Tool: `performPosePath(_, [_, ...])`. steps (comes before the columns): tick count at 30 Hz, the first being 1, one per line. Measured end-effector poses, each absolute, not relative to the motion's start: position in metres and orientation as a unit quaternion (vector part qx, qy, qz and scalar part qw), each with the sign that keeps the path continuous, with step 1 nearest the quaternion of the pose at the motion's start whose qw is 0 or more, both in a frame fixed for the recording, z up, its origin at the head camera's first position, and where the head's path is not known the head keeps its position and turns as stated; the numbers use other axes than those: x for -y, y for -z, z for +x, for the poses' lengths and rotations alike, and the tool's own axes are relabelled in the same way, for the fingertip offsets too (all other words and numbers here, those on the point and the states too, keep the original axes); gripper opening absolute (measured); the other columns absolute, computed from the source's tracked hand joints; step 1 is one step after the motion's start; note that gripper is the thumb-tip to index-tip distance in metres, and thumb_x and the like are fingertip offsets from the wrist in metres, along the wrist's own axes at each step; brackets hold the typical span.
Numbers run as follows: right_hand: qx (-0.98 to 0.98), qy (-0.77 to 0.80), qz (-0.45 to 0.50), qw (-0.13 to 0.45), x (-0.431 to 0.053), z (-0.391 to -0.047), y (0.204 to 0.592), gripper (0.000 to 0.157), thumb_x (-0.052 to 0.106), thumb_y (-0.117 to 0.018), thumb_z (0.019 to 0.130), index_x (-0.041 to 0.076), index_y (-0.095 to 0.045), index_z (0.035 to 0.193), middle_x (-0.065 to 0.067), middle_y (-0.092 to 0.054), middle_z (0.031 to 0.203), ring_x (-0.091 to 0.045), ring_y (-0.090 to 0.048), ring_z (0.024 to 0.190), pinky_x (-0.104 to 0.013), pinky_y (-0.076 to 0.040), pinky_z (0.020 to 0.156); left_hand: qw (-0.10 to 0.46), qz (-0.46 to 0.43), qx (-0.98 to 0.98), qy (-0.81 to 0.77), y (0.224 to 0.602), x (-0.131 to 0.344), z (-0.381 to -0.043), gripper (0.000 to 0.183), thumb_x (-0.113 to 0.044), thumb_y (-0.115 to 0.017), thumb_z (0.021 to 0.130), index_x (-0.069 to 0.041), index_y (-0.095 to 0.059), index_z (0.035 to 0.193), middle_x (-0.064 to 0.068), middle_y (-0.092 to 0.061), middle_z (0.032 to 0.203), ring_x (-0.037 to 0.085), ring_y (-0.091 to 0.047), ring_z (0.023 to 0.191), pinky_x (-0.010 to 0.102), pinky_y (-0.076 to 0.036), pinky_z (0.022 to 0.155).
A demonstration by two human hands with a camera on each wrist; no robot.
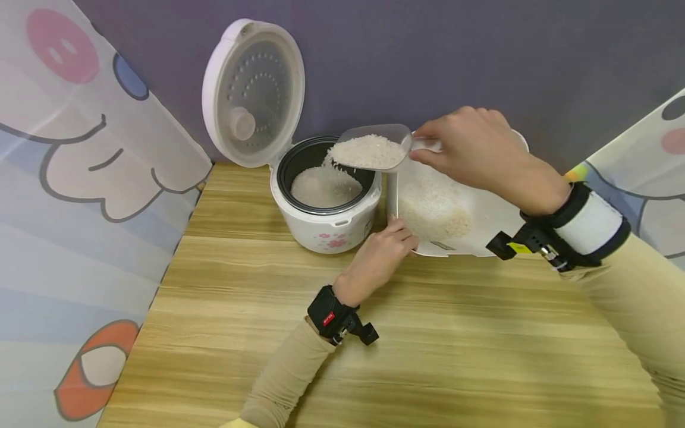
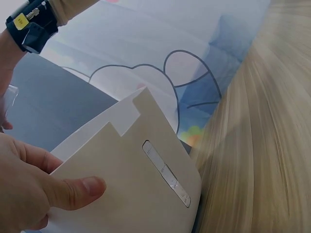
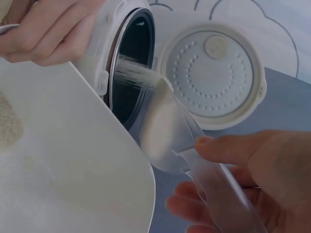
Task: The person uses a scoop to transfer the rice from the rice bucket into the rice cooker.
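Observation:
My right hand (image 1: 473,151) grips the handle of a clear plastic scoop (image 3: 170,131) heaped with white rice (image 1: 369,151). The scoop tips over the rim of a white rice cooker (image 1: 326,229), and grains stream off its lip into the dark inner pot (image 1: 293,160). A mound of rice (image 1: 323,187) lies in the pot. My left hand (image 1: 379,252) pinches the near left rim of a white rice bin (image 2: 131,179), thumb outside and fingers over the edge. More rice (image 1: 436,208) shows inside the bin, beneath my right hand.
The cooker's lid (image 1: 257,95) stands raised at its back left. Cooker and bin sit side by side on a wooden table (image 1: 342,380), against a dark grey panel (image 1: 455,59). Cartoon-printed sheets (image 1: 80,238) flank the table on both sides.

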State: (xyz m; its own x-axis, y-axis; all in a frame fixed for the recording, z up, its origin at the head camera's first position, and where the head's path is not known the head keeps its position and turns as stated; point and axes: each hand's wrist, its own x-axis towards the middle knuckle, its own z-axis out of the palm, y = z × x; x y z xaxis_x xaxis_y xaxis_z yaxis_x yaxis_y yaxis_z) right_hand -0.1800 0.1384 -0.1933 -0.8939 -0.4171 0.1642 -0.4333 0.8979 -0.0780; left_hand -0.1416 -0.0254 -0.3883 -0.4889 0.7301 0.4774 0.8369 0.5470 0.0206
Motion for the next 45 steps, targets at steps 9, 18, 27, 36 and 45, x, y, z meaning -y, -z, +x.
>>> performPosePath(9, [0.964,-0.029,0.242,0.106,-0.125,-0.184,0.199,0.026,0.026,-0.069,0.099,0.008,-0.076,0.116,-0.014,-0.077,0.104,-0.034,-0.068,0.067,-0.045,-0.043,0.047,0.230,-0.454,0.854,0.109,0.388,0.026,-0.140,0.017,0.001,-0.067,0.094,-0.015,-0.074,0.093,-0.005,-0.075,0.100,0.011,-0.061,0.103,0.020,-0.055,0.093])
performPosePath(18, [0.954,0.010,0.256,0.157,-0.117,-0.189,0.206,0.022,0.022,-0.067,0.100,0.002,-0.073,0.105,-0.016,-0.071,0.087,-0.039,-0.063,0.060,-0.053,-0.047,0.049,0.233,-0.455,0.853,0.109,0.390,0.026,-0.140,0.021,0.004,-0.066,0.094,-0.016,-0.074,0.093,-0.006,-0.075,0.101,0.011,-0.061,0.104,0.022,-0.053,0.098])
performPosePath(27, [0.930,0.033,0.291,0.224,-0.117,-0.192,0.221,0.022,0.017,-0.070,0.098,-0.004,-0.071,0.102,-0.021,-0.070,0.085,-0.039,-0.067,0.065,-0.053,-0.052,0.052,0.227,-0.454,0.854,0.114,0.390,0.026,-0.139,0.017,-0.001,-0.067,0.094,-0.017,-0.074,0.093,-0.006,-0.075,0.099,0.011,-0.061,0.105,0.023,-0.052,0.100])
performPosePath(36, [0.908,0.088,0.313,0.263,-0.109,-0.191,0.230,0.022,0.011,-0.062,0.101,-0.008,-0.068,0.110,-0.023,-0.071,0.094,-0.040,-0.070,0.075,-0.046,-0.053,0.057,0.235,-0.454,0.852,0.113,0.389,0.027,-0.139,0.021,0.002,-0.064,0.095,-0.016,-0.074,0.092,-0.006,-0.075,0.098,0.011,-0.061,0.104,0.024,-0.052,0.101])
performPosePath(45, [0.862,0.169,0.353,0.322,-0.101,-0.184,0.240,0.025,0.001,-0.054,0.101,-0.010,-0.065,0.120,-0.022,-0.069,0.099,-0.036,-0.069,0.078,-0.042,-0.054,0.065,0.235,-0.456,0.852,0.107,0.389,0.028,-0.139,0.012,-0.006,-0.068,0.095,-0.016,-0.073,0.091,-0.005,-0.074,0.098,0.011,-0.061,0.102,0.020,-0.055,0.086])
